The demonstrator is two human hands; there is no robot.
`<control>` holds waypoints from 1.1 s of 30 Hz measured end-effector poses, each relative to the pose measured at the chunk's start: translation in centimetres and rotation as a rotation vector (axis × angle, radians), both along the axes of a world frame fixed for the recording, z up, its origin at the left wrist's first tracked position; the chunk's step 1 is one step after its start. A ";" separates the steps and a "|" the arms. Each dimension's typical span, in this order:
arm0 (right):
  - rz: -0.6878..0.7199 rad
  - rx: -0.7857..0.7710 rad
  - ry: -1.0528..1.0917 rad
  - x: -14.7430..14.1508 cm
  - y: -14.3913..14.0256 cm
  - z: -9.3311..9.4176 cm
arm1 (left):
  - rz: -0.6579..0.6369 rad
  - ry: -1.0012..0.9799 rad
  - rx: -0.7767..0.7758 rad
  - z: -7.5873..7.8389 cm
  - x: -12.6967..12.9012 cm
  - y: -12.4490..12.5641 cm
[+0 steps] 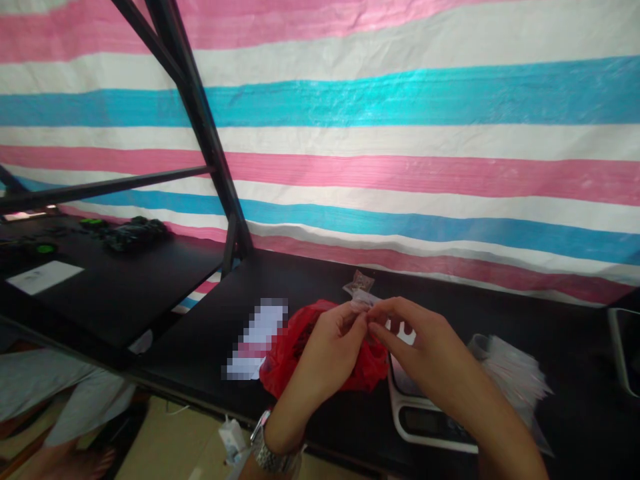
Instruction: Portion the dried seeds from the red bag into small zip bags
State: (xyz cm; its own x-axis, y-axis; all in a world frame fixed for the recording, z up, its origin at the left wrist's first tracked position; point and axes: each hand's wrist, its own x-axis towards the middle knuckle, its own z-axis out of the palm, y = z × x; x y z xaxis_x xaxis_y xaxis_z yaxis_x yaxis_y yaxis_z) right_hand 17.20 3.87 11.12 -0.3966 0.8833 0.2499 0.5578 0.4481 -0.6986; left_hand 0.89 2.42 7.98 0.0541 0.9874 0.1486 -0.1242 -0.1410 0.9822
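Note:
Both hands meet over a red plastic bag (280,357), which sits bunched on the black table with dark contents showing inside. My left hand (333,343), with a metal watch on its wrist, pinches a small clear plastic bag (364,298). My right hand (417,327) has its thumb and index finger closed at the edge of that bag; its contents are hidden by the fingers. Just beyond lies another small clear bag (361,281) with tiny brownish pieces in it. Under my right forearm is a white digital scale (407,420), partly covered.
A stack of clear bags (517,370) lies right of the scale. A blurred paper (257,340) is on the left. A black metal frame (200,127) rises before the striped sheet (400,147). Another table (165,287) holds dark parts; a person's legs (65,393) show below.

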 end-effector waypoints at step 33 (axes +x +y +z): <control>-0.072 -0.020 -0.094 -0.3 0.2 -0.5 | 0.134 0.453 0.088 -0.2 0.4 -1.3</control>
State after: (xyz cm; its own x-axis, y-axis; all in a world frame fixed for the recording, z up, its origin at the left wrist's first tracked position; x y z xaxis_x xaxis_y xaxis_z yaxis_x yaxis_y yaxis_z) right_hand 16.91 4.04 10.62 -0.3523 0.9150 0.1964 0.6518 0.3905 -0.6502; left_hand 1.33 1.15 7.78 0.0060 0.9749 0.2225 0.3387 -0.2114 0.9168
